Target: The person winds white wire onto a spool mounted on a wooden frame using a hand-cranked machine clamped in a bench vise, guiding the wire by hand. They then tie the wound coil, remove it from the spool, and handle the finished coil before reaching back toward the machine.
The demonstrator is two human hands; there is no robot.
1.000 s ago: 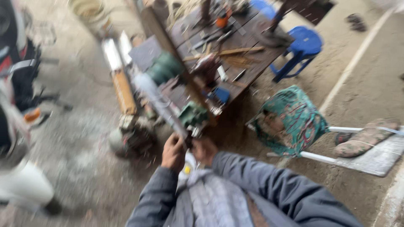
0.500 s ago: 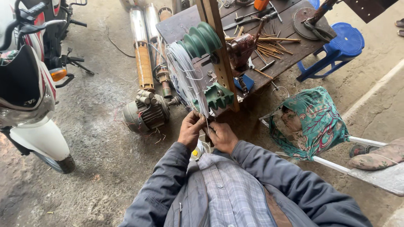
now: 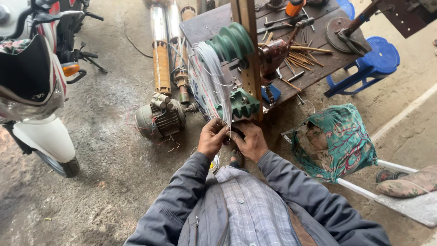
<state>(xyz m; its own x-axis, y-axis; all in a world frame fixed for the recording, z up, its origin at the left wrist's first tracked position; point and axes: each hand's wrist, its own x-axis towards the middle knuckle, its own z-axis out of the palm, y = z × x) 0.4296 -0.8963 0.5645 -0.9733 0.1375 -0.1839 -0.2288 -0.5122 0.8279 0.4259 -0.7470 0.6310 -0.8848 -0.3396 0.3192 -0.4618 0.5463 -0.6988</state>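
A bundle of pale wire strands (image 3: 214, 75) loops over a green stepped former (image 3: 231, 42) and a lower green stepped block (image 3: 245, 103) on a wooden upright (image 3: 248, 64). My left hand (image 3: 212, 137) pinches the wire where it comes down below the lower block. Beside it, my right hand (image 3: 251, 141) touches the same lower end of the wire with its fingers closed. Both hands sit close together just under the green block. My grey jacket sleeves fill the bottom of the view.
A dirty electric motor (image 3: 160, 119) and long metal pump tubes (image 3: 161, 54) lie on the concrete floor to the left. A parked motorbike (image 3: 32, 86) stands far left. A wooden workbench (image 3: 300, 50) holds tools and sticks. A blue stool (image 3: 371, 64) and a patterned cloth (image 3: 339, 141) are at right.
The view has swung down and steadied, bringing the winding frame, motor and motorbike closer. My hands have stayed together on the wire under the green block.
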